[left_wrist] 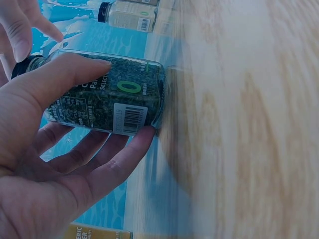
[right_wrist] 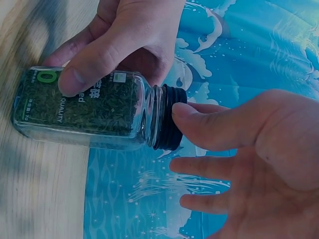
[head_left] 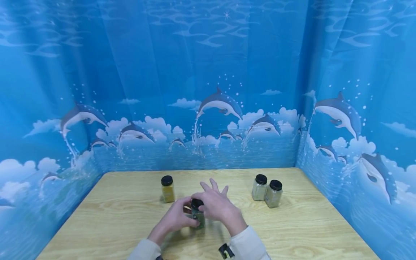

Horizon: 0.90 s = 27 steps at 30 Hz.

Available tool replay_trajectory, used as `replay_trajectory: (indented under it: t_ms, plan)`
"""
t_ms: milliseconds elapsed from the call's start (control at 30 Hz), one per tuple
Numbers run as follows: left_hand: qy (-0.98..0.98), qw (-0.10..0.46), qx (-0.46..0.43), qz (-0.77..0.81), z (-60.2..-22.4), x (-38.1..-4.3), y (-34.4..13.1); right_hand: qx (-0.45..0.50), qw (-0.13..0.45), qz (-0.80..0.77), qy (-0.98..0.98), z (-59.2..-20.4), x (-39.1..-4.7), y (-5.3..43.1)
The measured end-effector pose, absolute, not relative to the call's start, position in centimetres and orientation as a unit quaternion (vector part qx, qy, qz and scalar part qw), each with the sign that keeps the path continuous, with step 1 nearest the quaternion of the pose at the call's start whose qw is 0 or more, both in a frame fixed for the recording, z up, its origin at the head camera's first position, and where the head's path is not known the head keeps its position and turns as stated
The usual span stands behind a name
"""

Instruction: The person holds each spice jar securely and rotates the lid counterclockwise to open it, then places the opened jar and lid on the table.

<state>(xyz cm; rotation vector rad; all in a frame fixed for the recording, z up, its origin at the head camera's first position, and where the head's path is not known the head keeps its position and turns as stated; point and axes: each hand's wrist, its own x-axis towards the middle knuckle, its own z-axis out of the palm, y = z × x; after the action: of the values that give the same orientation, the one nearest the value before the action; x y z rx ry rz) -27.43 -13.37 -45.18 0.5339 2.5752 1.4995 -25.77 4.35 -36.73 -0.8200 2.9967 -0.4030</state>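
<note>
A square glass spice jar (left_wrist: pixel 130 84) of dried green herb flakes stands near the middle of the table, its black lid (right_wrist: pixel 172 118) on the neck. My left hand (head_left: pixel 177 215) grips the jar's body, thumb across the label and fingers along the opposite side, as the left wrist view shows. On the lid, my right hand (head_left: pixel 219 205) pinches the rim between thumb and index finger. The other fingers of that hand stretch out apart from the jar. In the head view my hands partly cover the jar.
A jar of yellow powder (head_left: pixel 168 191) with a black lid stands behind my left hand. To the right are two pale-filled jars, one (head_left: pixel 259 188) slightly behind the other (head_left: pixel 273 195). A blue dolphin-print curtain (head_left: pixel 208 151) rises behind the wooden table (head_left: pixel 308 220).
</note>
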Motion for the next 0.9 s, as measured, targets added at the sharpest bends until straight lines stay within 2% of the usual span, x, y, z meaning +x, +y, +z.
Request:
replay_trajectory:
  t_ms: [900]
  plan:
    - [0.856, 0.061, 0.173, 0.484, -45.42, -27.68, -13.38, -0.272, -0.001, -0.127, 0.954, -36.85, -25.82, 4.44]
